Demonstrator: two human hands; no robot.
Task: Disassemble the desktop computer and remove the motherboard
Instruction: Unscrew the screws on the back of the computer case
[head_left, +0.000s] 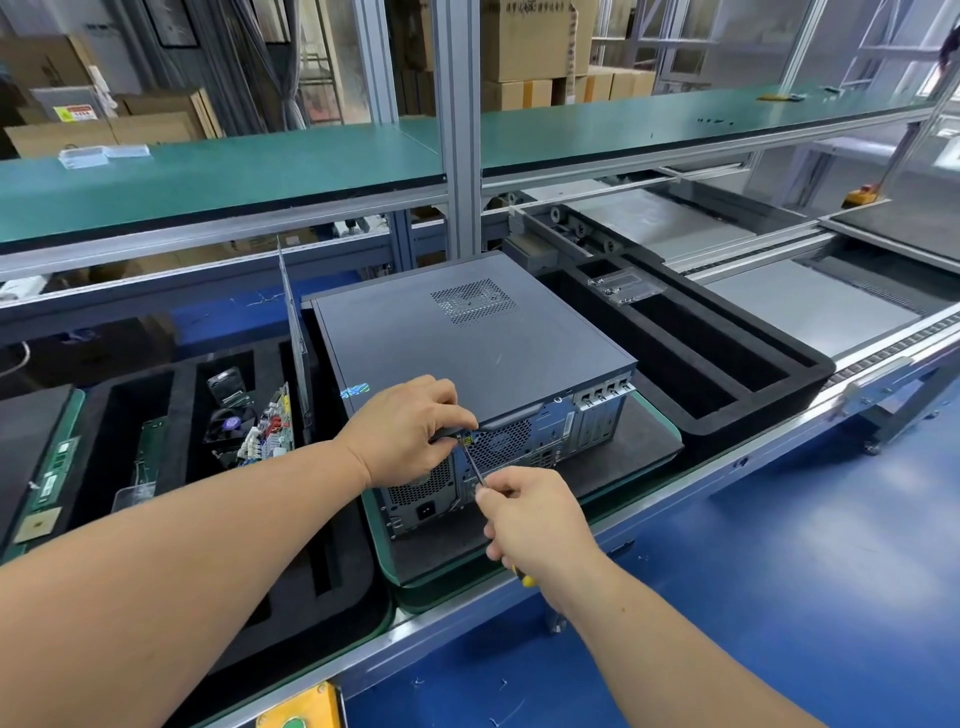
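Head view, looking down at a conveyor workstation: a dark grey metal desktop computer case (467, 343) lies on its side on a black mat inside a green-rimmed tray (670, 423), rear panel w/ fan grilles and ports facing the person. Side cover is on, so the motherboard inside isn't visible. Left hand (410, 431) rests curled over the top rear edge of the case, fingertips pinching around the spot where the tool tip meets the panel; can't tell if a screw is under them. Right hand (535, 519) is closed round a thin steel-shaft screwdriver w/ yellow-and-black handle (475, 465), shaft angled up-left to that rear-edge corner. Judgement: this is the early step, freeing a rear cover screw. To do it well: keep the shaft in line w/ the screw axis, not slanted, press in while turning so the tip doesn't cam out, and keep the left hand steadying the case & ready to catch the screw. Left of the case, a black foam tray w/ slots (171, 415) holds green circuit boards and a small fan; another black foam tray (737, 374) sits to the right, a clear plastic holder at its far end.
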